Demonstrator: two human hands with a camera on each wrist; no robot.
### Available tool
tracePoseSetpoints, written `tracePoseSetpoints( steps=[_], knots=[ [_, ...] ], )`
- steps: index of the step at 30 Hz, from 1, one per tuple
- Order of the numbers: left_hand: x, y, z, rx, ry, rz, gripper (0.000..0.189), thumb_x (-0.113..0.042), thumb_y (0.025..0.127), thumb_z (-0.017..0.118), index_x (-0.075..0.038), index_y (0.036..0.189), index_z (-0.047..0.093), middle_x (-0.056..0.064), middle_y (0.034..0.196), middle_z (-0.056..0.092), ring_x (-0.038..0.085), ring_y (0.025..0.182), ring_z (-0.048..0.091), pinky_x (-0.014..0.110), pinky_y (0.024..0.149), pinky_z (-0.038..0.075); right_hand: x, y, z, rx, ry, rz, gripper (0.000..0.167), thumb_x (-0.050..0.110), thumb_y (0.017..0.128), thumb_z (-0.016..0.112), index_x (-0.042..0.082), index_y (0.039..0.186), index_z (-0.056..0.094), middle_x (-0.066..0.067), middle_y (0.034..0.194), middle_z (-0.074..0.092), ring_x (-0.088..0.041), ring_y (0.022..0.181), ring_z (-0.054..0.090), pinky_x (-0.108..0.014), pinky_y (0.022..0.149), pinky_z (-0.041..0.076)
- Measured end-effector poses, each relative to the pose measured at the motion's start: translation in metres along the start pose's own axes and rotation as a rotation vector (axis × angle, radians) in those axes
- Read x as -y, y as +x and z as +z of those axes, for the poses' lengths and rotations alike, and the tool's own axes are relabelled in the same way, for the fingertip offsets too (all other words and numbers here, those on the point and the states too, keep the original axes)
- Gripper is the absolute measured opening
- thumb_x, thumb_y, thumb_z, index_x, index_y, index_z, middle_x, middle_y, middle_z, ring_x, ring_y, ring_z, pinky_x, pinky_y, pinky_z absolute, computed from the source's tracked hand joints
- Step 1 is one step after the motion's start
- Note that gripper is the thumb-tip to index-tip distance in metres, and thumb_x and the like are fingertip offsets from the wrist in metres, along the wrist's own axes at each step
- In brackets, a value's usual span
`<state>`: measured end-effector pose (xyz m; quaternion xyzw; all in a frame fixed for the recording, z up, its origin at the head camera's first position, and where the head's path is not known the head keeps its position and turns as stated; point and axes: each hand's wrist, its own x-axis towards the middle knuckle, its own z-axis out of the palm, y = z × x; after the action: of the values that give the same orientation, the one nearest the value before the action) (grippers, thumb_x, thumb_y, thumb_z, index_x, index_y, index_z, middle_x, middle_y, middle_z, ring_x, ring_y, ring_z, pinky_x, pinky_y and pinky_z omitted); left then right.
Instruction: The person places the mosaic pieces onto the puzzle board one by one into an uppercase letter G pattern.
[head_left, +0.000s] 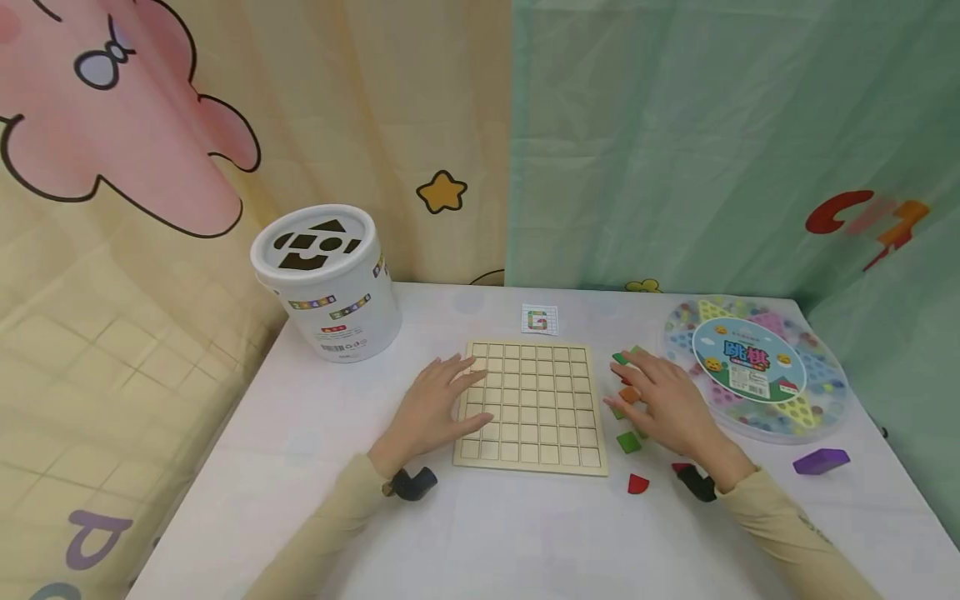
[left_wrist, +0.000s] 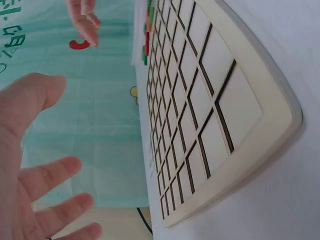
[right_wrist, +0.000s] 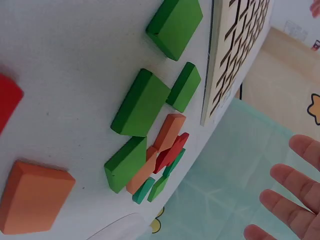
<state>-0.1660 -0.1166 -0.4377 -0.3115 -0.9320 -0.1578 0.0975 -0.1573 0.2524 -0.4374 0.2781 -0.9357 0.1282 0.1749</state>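
A pale wooden grid board [head_left: 528, 408] lies flat on the table, its squares bare. Over its left edge hovers my left hand [head_left: 431, 408], fingers spread and holding nothing. My right hand [head_left: 663, 404] is to the right of the board, fingers loosely extended above a cluster of small blocks and partly covering them. The right wrist view shows several green blocks [right_wrist: 141, 102], orange blocks [right_wrist: 37, 197] and red blocks [right_wrist: 6, 102] on the cloth, apart from that hand's fingers [right_wrist: 295, 190]. A red quarter-round block [head_left: 637, 483] lies nearer to me.
A small printed card [head_left: 540, 319] with a coloured pattern lies behind the board. At the back left stands a white bucket [head_left: 341, 312] with shaped holes in its lid. A round clear Chinese checkers box [head_left: 750, 367] and a purple block [head_left: 821, 461] are at the right.
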Motion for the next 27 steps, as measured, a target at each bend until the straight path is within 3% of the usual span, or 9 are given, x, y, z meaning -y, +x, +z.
tracePoseSetpoints(
  steps=[3, 6, 11, 16, 23, 27],
  knots=[
    [-0.005, -0.008, 0.006, 0.058, -0.11, -0.124, 0.074, -0.06, 0.083, 0.061, -0.015, 0.14, 0.048, 0.01, 0.146, 0.039, 0.031, 0.136, 0.03, 0.046, 0.111, 0.02, -0.004, -0.001, 0.003, -0.041, 0.011, -0.008, 0.05, 0.03, 0.079, 0.076, 0.003, 0.12, 0.064, -0.018, 0.124, 0.057, -0.04, 0.117, 0.048, -0.058, 0.093, 0.039],
    [-0.009, -0.016, 0.013, 0.112, -0.16, -0.228, 0.083, -0.062, 0.08, 0.062, -0.013, 0.144, 0.042, 0.012, 0.149, 0.035, 0.031, 0.138, 0.026, 0.047, 0.111, 0.021, -0.009, 0.001, 0.006, -0.07, 0.023, -0.002, 0.041, 0.024, 0.078, 0.078, 0.002, 0.11, 0.068, -0.017, 0.109, 0.064, -0.036, 0.1, 0.058, -0.052, 0.081, 0.048],
    [-0.01, -0.028, 0.029, 0.112, -0.204, -0.315, 0.097, -0.061, 0.075, 0.069, -0.005, 0.146, 0.035, 0.02, 0.149, 0.031, 0.038, 0.138, 0.021, 0.053, 0.11, 0.02, -0.018, 0.008, 0.008, -0.014, 0.025, 0.096, 0.027, 0.018, 0.079, 0.078, 0.001, 0.099, 0.072, -0.012, 0.088, 0.065, -0.028, 0.077, 0.058, -0.041, 0.061, 0.051],
    [-0.008, -0.037, 0.044, 0.097, -0.228, -0.328, 0.109, -0.063, 0.069, 0.073, -0.003, 0.148, 0.028, 0.02, 0.15, 0.028, 0.038, 0.14, 0.015, 0.052, 0.111, 0.012, -0.03, 0.02, 0.006, 0.096, -0.007, 0.209, 0.021, 0.016, 0.083, 0.074, 0.002, 0.097, 0.072, -0.012, 0.085, 0.064, -0.029, 0.074, 0.058, -0.042, 0.06, 0.05],
    [-0.005, -0.044, 0.059, 0.066, -0.192, -0.293, 0.113, -0.067, 0.065, 0.073, -0.004, 0.148, 0.029, 0.015, 0.153, 0.025, 0.036, 0.141, 0.011, 0.051, 0.112, 0.006, -0.047, 0.041, 0.009, 0.266, 0.072, 0.38, 0.022, 0.017, 0.086, 0.07, 0.001, 0.101, 0.07, -0.012, 0.085, 0.062, -0.025, 0.069, 0.056, -0.039, 0.057, 0.049],
    [-0.005, -0.046, 0.064, 0.041, -0.186, -0.275, 0.113, -0.067, 0.064, 0.073, -0.005, 0.148, 0.03, 0.012, 0.153, 0.026, 0.035, 0.141, 0.01, 0.051, 0.112, 0.005, -0.055, 0.052, 0.014, 0.329, 0.086, 0.425, 0.025, 0.017, 0.086, 0.07, -0.001, 0.103, 0.07, -0.011, 0.083, 0.06, -0.022, 0.064, 0.053, -0.035, 0.053, 0.048]
  ],
)
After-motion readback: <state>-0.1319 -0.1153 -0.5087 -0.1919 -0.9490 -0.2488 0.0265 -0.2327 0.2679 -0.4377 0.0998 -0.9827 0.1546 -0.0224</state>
